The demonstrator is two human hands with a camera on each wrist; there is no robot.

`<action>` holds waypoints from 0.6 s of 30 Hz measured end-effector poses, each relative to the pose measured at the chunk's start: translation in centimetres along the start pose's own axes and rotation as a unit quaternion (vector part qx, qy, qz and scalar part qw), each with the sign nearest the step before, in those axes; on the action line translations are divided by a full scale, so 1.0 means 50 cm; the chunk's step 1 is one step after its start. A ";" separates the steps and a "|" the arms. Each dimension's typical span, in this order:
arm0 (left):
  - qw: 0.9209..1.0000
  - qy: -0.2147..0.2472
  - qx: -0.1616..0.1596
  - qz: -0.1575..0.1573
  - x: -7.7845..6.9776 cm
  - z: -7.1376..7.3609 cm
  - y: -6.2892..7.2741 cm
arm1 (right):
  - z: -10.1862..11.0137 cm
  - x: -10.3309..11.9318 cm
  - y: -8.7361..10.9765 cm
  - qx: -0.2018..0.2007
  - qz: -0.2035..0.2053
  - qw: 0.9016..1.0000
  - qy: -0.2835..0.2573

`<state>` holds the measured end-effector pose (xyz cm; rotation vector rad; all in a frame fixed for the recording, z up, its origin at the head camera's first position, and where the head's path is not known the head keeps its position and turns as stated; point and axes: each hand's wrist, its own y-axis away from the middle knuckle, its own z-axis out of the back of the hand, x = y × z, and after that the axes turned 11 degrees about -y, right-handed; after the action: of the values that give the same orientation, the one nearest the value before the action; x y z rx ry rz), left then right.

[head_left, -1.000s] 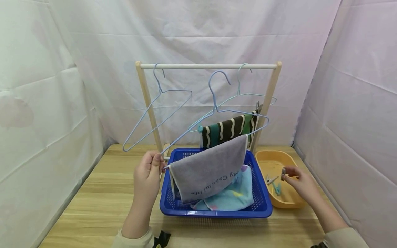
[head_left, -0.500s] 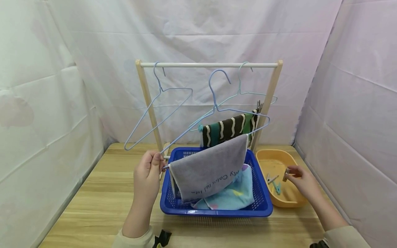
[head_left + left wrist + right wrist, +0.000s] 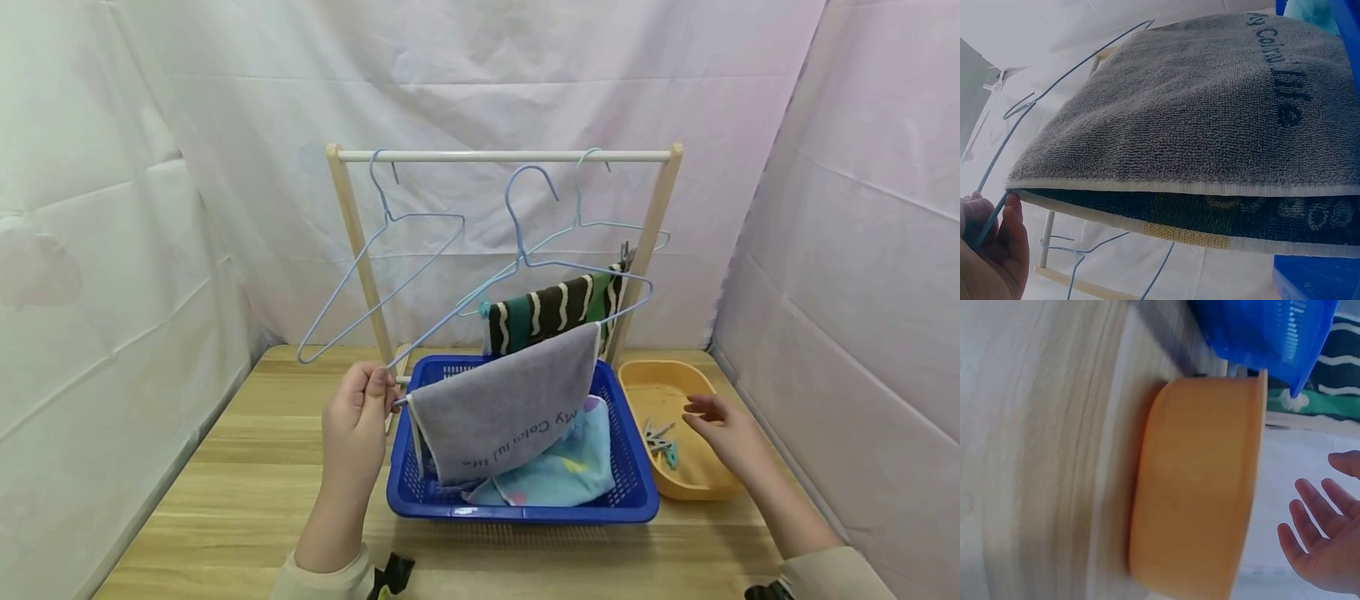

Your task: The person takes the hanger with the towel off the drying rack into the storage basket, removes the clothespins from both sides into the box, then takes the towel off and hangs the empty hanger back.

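Note:
My left hand [image 3: 356, 425] pinches the lower left corner of a blue wire hanger [image 3: 521, 254]. Draped over the hanger's bottom bar is a grey towel [image 3: 510, 408] with dark lettering; its dark, patterned other side shows in the left wrist view between the folded towel's layers [image 3: 1254, 219]. My right hand [image 3: 727, 433] hovers above the orange tub [image 3: 701, 493], fingers apart and nothing between them. The right wrist view shows the same hand [image 3: 1329, 544] with spread fingers. Several clothespins [image 3: 660, 444], grey and teal, lie at the tub's left side.
A blue basket [image 3: 525, 514] below the towel holds a light blue cloth [image 3: 573, 475]. Behind stands a rack [image 3: 480, 156] with an unloaded blue hanger [image 3: 337, 296] and a mint hanger [image 3: 577, 221] bearing a striped cloth [image 3: 555, 308], clipped at both ends.
My right hand has let go of a small clothespin, which now lies among the others in the tub. My left hand keeps holding the hanger in nearly the same place.

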<state>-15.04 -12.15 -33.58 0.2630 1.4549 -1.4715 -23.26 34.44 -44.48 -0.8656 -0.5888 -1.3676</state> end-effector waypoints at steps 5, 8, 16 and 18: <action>1.000 -0.004 -0.003 0.001 -0.002 0.000 -0.002 | -0.011 0.029 0.001 -0.015 0.044 0.999 -0.003; 1.000 -0.002 -0.005 0.001 -0.003 0.001 -0.003 | -0.018 0.052 0.004 -0.009 0.049 0.999 -0.003; 1.000 0.003 -0.011 0.001 -0.010 0.002 -0.006 | -0.040 0.111 0.012 0.015 0.068 0.997 -0.032; 1.000 0.004 -0.013 0.002 -0.012 0.003 -0.006 | -0.047 0.124 0.014 0.019 0.075 0.997 -0.031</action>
<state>-14.92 -12.06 -32.93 0.2558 1.4773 -1.4499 -21.98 28.91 -41.02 -0.9054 -0.5832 -1.1944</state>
